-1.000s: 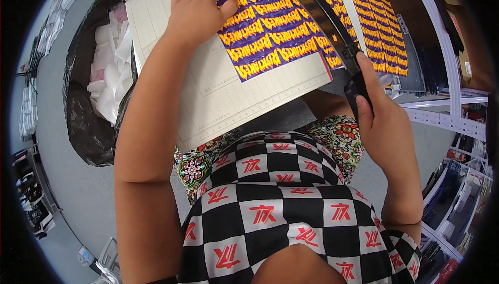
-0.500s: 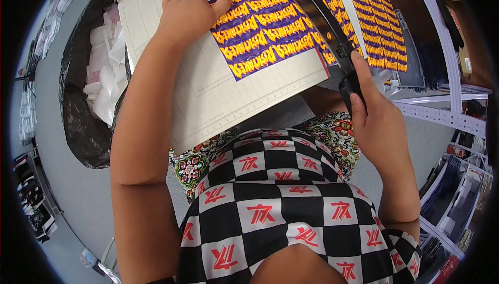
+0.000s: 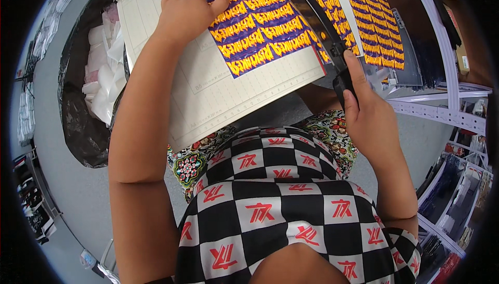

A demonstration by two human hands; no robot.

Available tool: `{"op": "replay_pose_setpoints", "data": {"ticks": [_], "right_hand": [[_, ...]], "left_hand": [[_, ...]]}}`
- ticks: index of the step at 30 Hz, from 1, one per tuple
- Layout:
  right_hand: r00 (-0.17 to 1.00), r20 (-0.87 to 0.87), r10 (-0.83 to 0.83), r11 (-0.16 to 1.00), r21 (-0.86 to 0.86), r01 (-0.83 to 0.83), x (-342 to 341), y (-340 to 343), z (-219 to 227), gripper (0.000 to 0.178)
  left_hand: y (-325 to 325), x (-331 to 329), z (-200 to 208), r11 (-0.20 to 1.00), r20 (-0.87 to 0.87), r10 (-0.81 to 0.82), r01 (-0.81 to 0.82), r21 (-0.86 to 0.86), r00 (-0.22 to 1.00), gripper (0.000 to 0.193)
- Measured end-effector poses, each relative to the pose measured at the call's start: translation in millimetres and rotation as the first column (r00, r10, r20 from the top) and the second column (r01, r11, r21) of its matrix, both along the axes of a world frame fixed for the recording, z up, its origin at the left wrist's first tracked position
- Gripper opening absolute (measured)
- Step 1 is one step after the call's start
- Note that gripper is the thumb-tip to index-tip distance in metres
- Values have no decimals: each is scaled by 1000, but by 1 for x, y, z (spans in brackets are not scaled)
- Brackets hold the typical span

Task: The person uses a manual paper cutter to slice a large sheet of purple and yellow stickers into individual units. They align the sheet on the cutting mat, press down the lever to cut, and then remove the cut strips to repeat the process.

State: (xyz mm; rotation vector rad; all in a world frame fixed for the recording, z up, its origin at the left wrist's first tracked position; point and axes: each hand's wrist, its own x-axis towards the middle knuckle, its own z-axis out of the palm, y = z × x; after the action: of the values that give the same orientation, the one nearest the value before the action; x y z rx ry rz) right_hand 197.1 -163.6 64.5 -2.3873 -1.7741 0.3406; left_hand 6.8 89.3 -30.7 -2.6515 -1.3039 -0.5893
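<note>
A purple sheet with rows of yellow-orange lettering (image 3: pixel 262 21) lies on the pale board of a paper cutter (image 3: pixel 249 102) marked with ruled lines. My left hand (image 3: pixel 189 5) rests on the sheet's left edge, its fingers spread out and pressed flat; the fingertips reach the top of the picture. My right hand (image 3: pixel 370 104) is wrapped round the black handle of the cutter's blade arm (image 3: pixel 341 84), forefinger stretched along it. The dark arm runs up and away along the board's right edge, with a strip of the same print beyond it.
Another printed sheet (image 3: pixel 375 26) lies to the right of the cutter. At the left stands a black plastic bag (image 3: pixel 78 133) filled with white scraps (image 3: pixel 104 71). White metal shelving (image 3: pixel 436 115) with flat stacked goods borders the right side.
My right hand has shifted slightly left and up with the blade arm's handle, closer to the board's edge. The left hand has hardly moved on the sheet.
</note>
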Motion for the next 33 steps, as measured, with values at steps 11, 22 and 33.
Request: {"op": "replay_pose_setpoints", "data": {"ticks": [11, 22, 33], "right_hand": [[996, 87, 36, 999, 36, -39, 3, -3, -15, 57], [995, 79, 58, 997, 37, -61, 5, -2, -16, 57], [997, -60, -50, 996, -77, 45, 0, 3, -8, 55]], "left_hand": [[-25, 15, 45, 932, -74, 82, -103, -347, 994, 58], [-5, 7, 4, 999, -10, 19, -18, 35, 1000, 51], [-78, 76, 19, 980, -88, -154, 141, -139, 984, 73]]}}
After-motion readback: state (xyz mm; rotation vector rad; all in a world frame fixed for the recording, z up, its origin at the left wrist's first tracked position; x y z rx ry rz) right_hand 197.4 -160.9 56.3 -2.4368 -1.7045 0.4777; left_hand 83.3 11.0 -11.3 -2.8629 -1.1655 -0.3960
